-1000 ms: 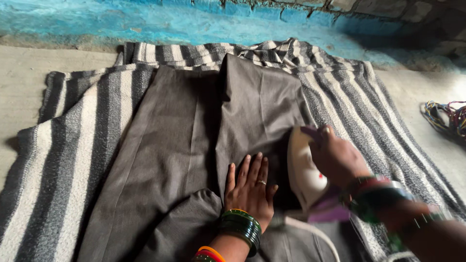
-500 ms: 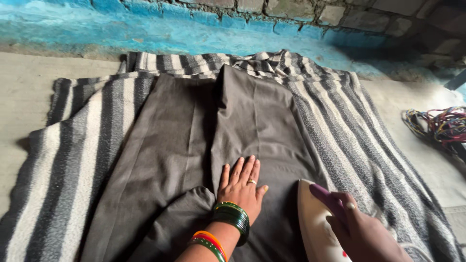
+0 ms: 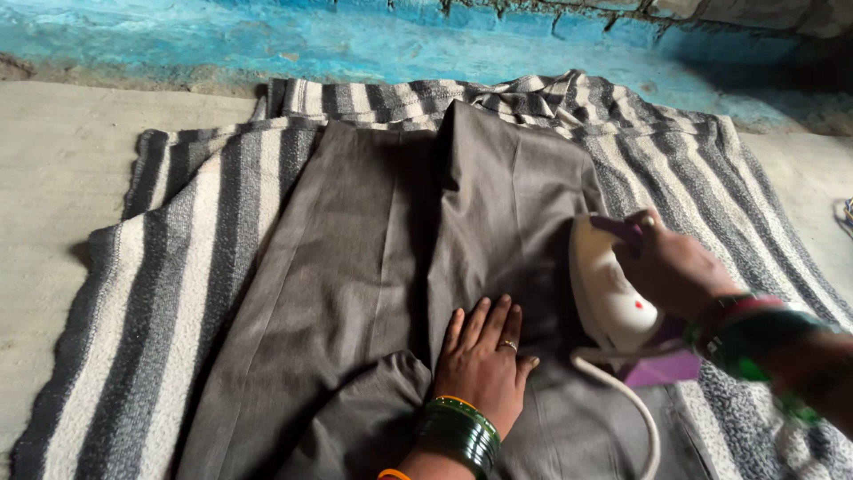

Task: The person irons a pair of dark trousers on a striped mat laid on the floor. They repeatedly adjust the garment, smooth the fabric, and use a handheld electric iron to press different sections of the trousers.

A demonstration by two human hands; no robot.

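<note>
A single head-worn camera is looking steeply down and forward from close above the floor, facing the blue-painted wall base [image 3: 373, 49] at the top edge. The striped blanket [image 3: 178, 267] is filling most of the frame, and the person's forearms are entering from the bottom and right edges.

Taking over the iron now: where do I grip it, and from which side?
Grip the iron by its purple handle along the top, where the right hand holds it, coming from above and from the cord end. Its soleplate lies flat on the grey garment; the left hand presses the cloth beside it.
</note>
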